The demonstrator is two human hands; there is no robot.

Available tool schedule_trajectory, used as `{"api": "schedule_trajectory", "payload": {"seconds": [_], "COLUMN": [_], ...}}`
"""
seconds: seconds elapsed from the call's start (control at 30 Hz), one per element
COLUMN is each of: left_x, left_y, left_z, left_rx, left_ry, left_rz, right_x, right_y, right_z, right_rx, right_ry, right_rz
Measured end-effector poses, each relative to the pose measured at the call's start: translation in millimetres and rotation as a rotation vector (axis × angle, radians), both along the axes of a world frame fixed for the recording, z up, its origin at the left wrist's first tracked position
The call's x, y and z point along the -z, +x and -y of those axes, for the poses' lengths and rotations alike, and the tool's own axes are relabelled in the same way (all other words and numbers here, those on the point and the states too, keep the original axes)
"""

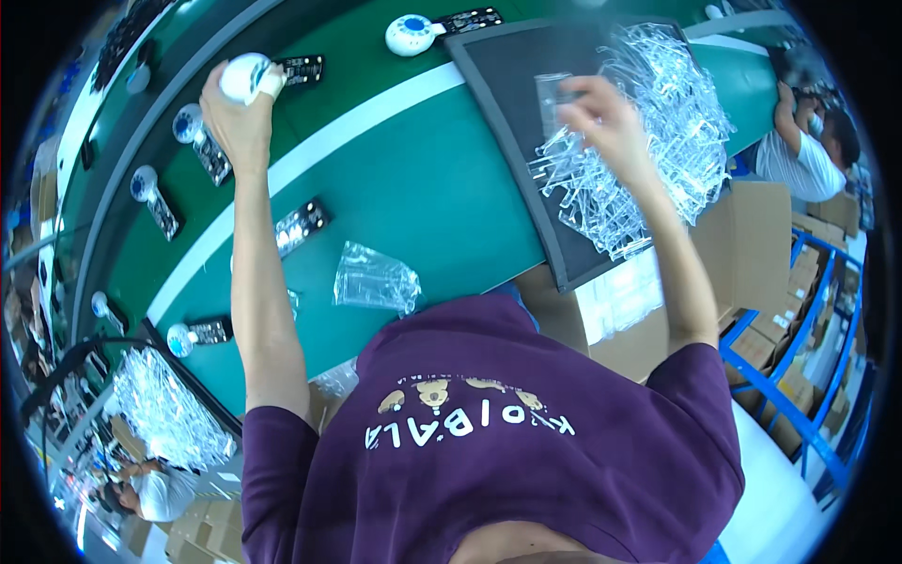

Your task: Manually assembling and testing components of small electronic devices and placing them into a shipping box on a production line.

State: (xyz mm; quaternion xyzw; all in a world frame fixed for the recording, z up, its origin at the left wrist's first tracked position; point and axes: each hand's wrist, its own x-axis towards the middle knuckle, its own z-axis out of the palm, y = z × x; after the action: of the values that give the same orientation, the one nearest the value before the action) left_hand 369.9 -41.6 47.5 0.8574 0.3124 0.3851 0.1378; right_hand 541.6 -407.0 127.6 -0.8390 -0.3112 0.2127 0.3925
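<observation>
My left hand [237, 127] is closed around a white ball-shaped device [246, 77] at the far left of the green work surface. A dark circuit board [303, 70] sticks out to the right of it. Over a dark tray [498, 61], my right hand [606, 122] pinches a flat clear plastic piece [552, 99], slightly blurred. Just beneath and beside that hand lies a big heap of clear plastic parts [667, 122]. Closer to me, a clear plastic piece [376, 277] rests on the green surface, and another circuit board [301, 226] lies near my left forearm.
Similar white devices with boards line the green belt [404, 122], one at the top [411, 35] and several along the left. A second heap of clear parts [169, 404] is at lower left. Cardboard boxes [761, 235] and a blue rack [789, 376] stand right. Other people work nearby.
</observation>
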Motion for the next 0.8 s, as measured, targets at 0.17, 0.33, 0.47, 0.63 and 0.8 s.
{"api": "schedule_trajectory", "payload": {"seconds": [0.17, 0.33, 0.47, 0.63, 0.8], "left_x": [-30, -11, -7, -1, 6], "left_y": [-23, -61, -70, -54, -44], "left_z": [26, 25, 39, 59, 74], "left_rx": [0.11, 0.248, 0.246, 0.257, 0.22], "left_ry": [-0.522, -1.208, -1.434, -1.569, -1.566], "left_rz": [0.425, 0.876, 0.876, 0.869, 0.878], "right_x": [82, 79, 66, 84, 80], "right_y": [-74, -83, -55, -40, -29], "right_z": [-62, -62, -41, -24, -40], "right_rx": [0.048, -0.259, -0.804, -1.305, -1.382], "right_ry": [-0.225, -0.378, -0.278, -0.174, -0.181], "right_rz": [-0.185, 0.556, 0.894, 0.886, 0.86]}}
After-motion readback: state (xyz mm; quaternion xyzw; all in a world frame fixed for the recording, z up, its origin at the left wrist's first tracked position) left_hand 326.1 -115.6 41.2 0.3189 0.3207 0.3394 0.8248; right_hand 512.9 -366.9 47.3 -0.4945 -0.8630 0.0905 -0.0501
